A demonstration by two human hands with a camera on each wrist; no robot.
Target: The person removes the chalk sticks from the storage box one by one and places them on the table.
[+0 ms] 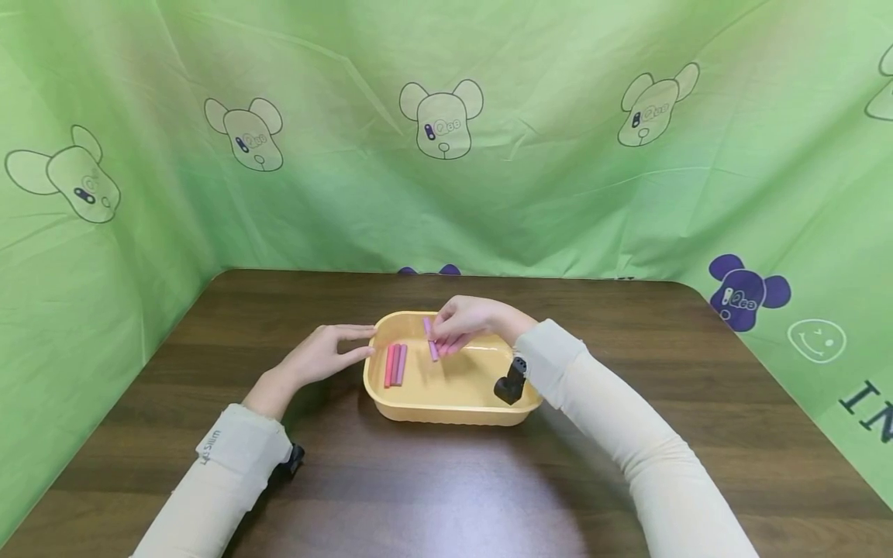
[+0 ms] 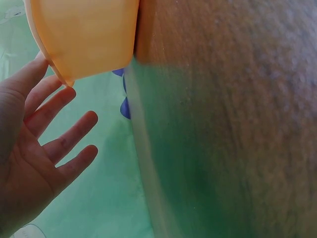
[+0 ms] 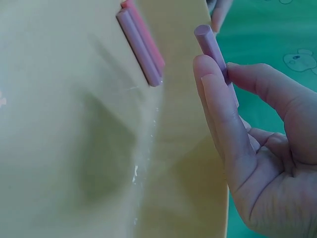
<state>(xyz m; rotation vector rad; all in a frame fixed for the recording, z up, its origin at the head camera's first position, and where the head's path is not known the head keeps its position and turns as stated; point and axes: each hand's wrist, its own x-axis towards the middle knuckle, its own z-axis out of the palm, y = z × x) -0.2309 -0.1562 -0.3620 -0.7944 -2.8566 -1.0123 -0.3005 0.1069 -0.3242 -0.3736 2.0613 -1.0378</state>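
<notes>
My right hand [image 1: 466, 322] pinches a slim lilac stick [image 1: 431, 341] between thumb and fingertips, above the yellow plastic basin [image 1: 446, 417]. In the right wrist view the lilac stick [image 3: 211, 47] shows as a smooth round rod, one end standing out past the fingers. Three similar sticks [image 1: 394, 366], coral-pink to mauve, lie side by side on the basin floor at its left end. At the basin's left rim, my left hand [image 1: 328, 353] touches the edge with its fingertips, the fingers extended. The left wrist view shows that hand [image 2: 39, 153] with fingers spread below the basin wall [image 2: 94, 39].
The basin stands on a dark wooden table [image 1: 446, 480]. Behind and at both sides hangs a green cloth [image 1: 349, 217] printed with mouse-like heads. Black wrist cameras are strapped at both cuffs; the right one [image 1: 512, 381] overlaps the basin's right end in the head view.
</notes>
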